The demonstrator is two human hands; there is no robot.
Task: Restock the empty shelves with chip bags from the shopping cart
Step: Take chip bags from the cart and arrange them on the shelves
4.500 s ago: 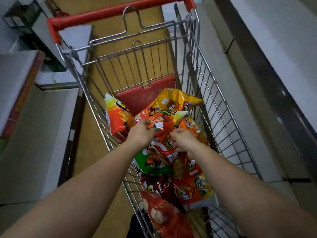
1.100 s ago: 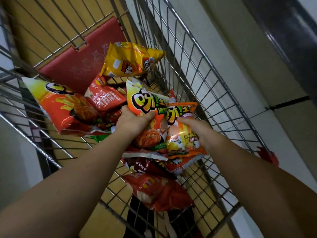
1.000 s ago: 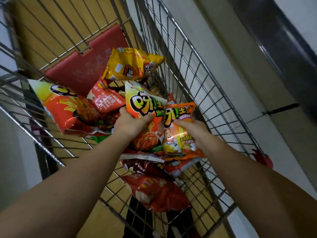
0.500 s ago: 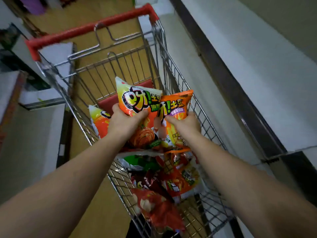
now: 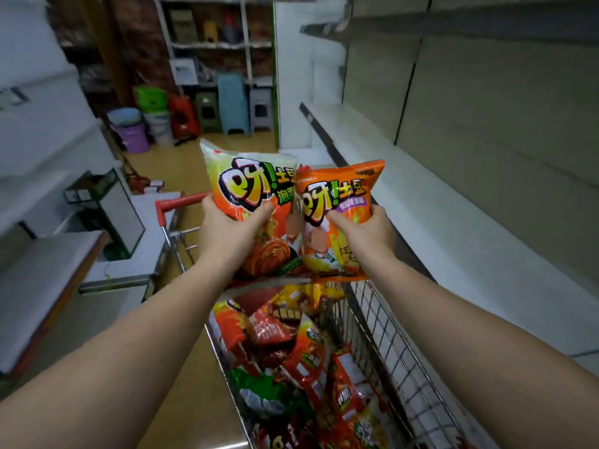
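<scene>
Above the shopping cart (image 5: 382,345), in the head view, we are holding up two chip bags side by side, so we are judging that the picking step is done and the carrying-over step is in hand. Our left hand (image 5: 227,231) is gripping the green-and-orange bag (image 5: 249,189), thumb across its front and fingers behind; our right hand (image 5: 363,234) is pinching the orange bag (image 5: 337,202) the same way. The two bags are touching at their inner edges. Both forearms are reaching forward and slightly up, wrists raised. To the right of the cart, the empty shelf (image 5: 453,241) is lying bare and near. Next, we judge, we are needing to swing both bags right and stand them upright on it. More bags are lying heaped in the cart below.
</scene>
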